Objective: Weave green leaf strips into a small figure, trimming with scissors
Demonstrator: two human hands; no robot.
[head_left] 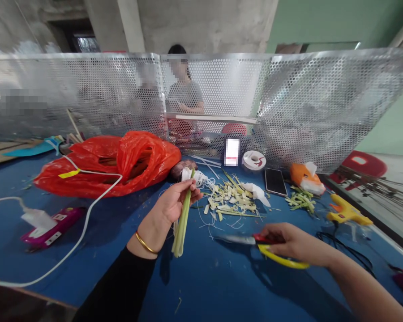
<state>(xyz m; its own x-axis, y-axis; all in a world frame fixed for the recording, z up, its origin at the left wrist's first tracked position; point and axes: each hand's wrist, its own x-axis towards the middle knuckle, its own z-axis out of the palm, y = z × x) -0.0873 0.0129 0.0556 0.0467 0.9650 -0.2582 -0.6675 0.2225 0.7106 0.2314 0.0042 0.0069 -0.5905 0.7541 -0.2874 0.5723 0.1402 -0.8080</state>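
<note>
My left hand, with a gold bangle at its wrist, pinches a bundle of pale green plant stalks. The stalks hang steeply, their thicker cut ends pointing down toward me. Low over the blue table, my right hand is closed around scissors with red and yellow handles. The blades point left, toward the stalks but apart from them. Beyond both hands lies a heap of cut pale green and cream scraps. White string is tangled just behind my left hand's fingertips.
On the left sit a red plastic bag and a purple power strip with a white cable. Toward the right lie a phone, a ribbon spool, a tissue pack and a yellow glue gun. A perforated metal screen stands behind; a person is beyond it.
</note>
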